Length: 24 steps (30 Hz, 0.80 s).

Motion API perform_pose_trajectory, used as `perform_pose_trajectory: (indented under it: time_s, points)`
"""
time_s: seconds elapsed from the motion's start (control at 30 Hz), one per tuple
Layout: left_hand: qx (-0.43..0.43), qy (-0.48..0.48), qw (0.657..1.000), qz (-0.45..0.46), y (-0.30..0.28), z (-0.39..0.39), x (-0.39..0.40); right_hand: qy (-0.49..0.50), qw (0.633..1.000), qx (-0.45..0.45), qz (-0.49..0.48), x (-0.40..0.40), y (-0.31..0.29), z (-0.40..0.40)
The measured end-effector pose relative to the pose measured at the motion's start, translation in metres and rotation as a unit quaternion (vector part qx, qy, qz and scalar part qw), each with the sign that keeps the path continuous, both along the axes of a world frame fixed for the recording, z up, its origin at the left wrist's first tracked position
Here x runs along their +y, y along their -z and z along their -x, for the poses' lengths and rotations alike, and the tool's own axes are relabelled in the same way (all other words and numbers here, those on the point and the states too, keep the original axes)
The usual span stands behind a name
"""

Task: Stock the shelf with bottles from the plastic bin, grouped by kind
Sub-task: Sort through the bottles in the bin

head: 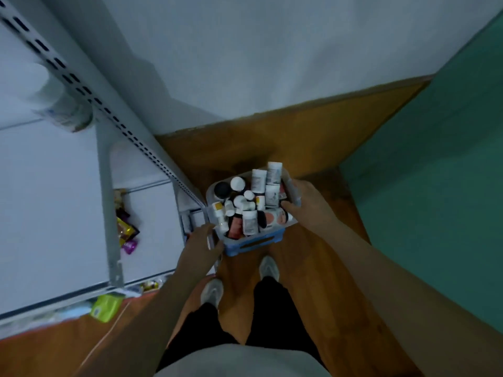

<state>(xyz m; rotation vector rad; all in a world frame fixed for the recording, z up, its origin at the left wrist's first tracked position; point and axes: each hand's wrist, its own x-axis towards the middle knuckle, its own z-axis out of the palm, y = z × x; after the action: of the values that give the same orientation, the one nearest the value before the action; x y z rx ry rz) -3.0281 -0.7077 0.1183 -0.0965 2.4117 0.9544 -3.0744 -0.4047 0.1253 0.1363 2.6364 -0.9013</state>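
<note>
While our left hand [202,244] and right hand [304,201] grip opposite rims of the plastic bin [253,243] of bottles [258,180], the shelf [54,186] lies left, nearer our left hand.

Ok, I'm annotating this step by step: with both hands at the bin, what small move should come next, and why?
Probably lift the bin toward the shelf. Both hands hold opposite sides, left hand and right hand, and none of its bottles is held yet. The bin sits low on a blue stool, beside the shelf.
</note>
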Motion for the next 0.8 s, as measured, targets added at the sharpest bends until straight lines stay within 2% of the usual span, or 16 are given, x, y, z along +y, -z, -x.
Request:
perform_pose_trajectory:
  time_s: [0.07, 0.17, 0.4, 0.5, 0.63, 0.8]
  points:
    - [-0.01, -0.042, 0.999, 0.01, 0.015, 0.008, 0.009, -0.064, 0.997, -0.038, -0.012, 0.019, 0.05, 0.018]
    - [-0.021, -0.086, 0.996, 0.024, 0.047, 0.029, 0.015, -0.114, 0.991, -0.048, -0.044, 0.01, 0.054, 0.031]
    - [0.0, -0.12, 0.988, 0.093, 0.12, 0.083, 0.025, -0.253, 0.962, -0.063, -0.082, -0.001, 0.142, 0.039]
    - [0.041, -0.124, 0.987, 0.088, 0.142, 0.107, 0.033, -0.281, 0.954, -0.062, -0.086, -0.004, 0.171, 0.037]
    - [0.075, -0.119, 0.987, 0.073, 0.169, 0.134, 0.041, -0.312, 0.942, -0.015, -0.123, -0.003, 0.2, 0.032]
    - [0.058, -0.085, 0.991, 0.086, 0.196, 0.152, 0.041, -0.32, 0.937, 0.013, -0.141, -0.004, 0.213, 0.032]
